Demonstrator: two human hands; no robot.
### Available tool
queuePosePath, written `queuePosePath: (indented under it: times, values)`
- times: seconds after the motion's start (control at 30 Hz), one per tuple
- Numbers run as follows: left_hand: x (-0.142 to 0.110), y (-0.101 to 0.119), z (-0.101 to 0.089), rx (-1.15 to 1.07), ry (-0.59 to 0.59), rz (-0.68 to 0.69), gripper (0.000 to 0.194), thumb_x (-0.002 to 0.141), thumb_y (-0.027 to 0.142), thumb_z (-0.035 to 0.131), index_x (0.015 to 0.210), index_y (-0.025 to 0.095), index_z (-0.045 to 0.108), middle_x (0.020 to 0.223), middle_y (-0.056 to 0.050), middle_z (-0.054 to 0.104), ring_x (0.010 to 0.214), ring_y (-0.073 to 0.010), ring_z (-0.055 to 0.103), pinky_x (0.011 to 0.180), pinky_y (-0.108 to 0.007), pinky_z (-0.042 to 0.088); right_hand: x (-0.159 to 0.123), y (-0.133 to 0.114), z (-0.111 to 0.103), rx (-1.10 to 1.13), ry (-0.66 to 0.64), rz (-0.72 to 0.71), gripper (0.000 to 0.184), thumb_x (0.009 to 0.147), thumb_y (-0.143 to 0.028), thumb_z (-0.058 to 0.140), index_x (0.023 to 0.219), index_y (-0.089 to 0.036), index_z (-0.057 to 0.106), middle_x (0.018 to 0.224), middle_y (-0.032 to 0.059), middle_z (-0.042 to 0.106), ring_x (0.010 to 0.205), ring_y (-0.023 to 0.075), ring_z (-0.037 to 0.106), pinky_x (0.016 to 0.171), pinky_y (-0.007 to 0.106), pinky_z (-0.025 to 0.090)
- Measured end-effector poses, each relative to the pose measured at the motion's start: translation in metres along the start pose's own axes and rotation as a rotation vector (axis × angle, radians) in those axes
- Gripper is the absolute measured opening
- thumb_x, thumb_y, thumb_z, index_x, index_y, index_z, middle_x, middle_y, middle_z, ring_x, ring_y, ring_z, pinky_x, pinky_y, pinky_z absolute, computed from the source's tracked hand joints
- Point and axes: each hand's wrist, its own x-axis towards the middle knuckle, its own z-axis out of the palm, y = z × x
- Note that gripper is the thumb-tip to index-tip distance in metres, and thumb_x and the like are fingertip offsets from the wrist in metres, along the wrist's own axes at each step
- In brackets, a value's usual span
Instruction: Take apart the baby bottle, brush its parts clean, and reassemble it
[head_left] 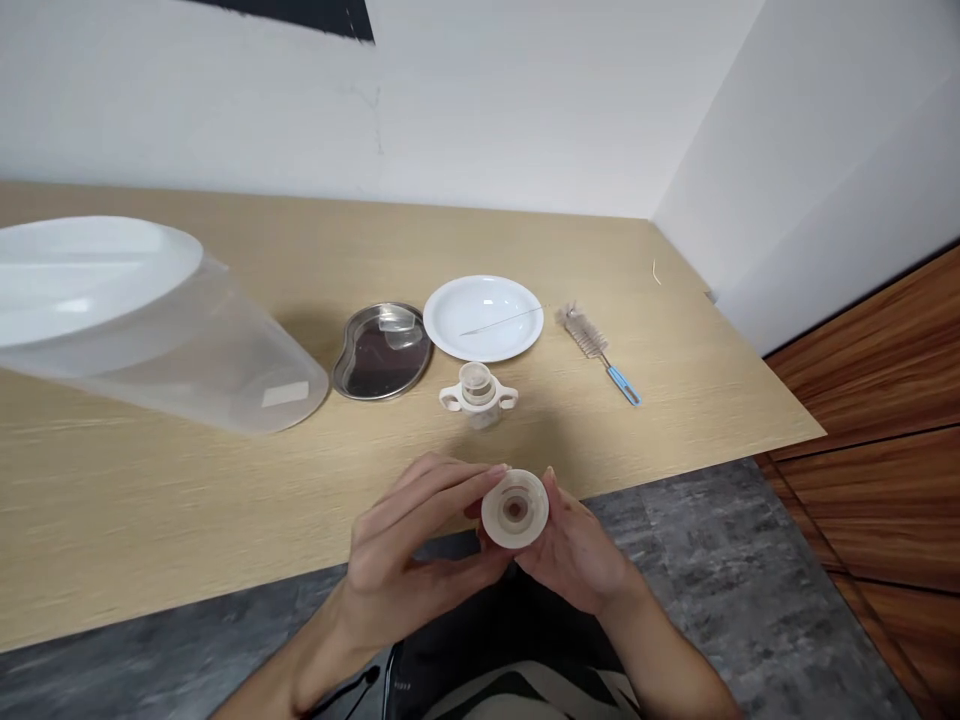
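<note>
The tall tub (187,340) stood nearest; I noted the left hand (405,545) and right hand (581,560) gripping the round piece (515,510) by the table (675,466) edge, separate from the upright handled bottle (479,394), the brush (585,334) untouched.

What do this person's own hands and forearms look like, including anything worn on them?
The left hand and right hand are both bare, with no gloves. No watch, bracelet or ring shows, though some fingers are partly hidden. No sleeves show; both forearms are uncovered as far as the picture goes, without visible markings.
</note>
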Motion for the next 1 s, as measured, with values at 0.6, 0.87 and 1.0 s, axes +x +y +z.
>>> queuePosePath:
  times: [0.6,0.87,1.0]
  values:
    - [-0.018,0.029,0.016,-0.139,-0.318,-0.508,0.048,0.087,0.012,0.071,0.13,0.03,0.061,0.123,-0.003,0.066,0.107,-0.016,0.065,0.092,-0.024,0.054,-0.054,-0.018,-0.02,-0.571,0.094,-0.051,0.034,0.099,-0.033,0.055,0.131,-0.021,0.055,0.096,0.0046,0.067,0.071,0.012,0.066,0.063,0.024,0.057]
    - [0.007,0.04,0.031,-0.337,-0.213,-0.709,0.025,0.089,0.024,0.07,0.114,0.028,0.072,0.119,-0.005,0.066,0.105,-0.0191,0.067,0.089,-0.026,0.054,-0.048,-0.034,-0.018,-0.536,0.175,-0.112,0.025,0.098,-0.033,0.057,0.117,-0.017,0.057,0.092,0.0049,0.069,0.064,0.0124,0.067,0.06,0.025,0.059]
    - [0.016,0.042,0.038,-0.375,-0.152,-0.836,0.023,0.096,0.026,0.06,0.117,0.026,0.07,0.122,-0.008,0.062,0.108,-0.02,0.066,0.092,-0.028,0.054,-0.037,-0.036,-0.022,-0.728,0.21,-0.163,0.025,0.098,-0.032,0.055,0.119,-0.018,0.056,0.093,0.0049,0.071,0.061,0.0127,0.068,0.058,0.025,0.058]
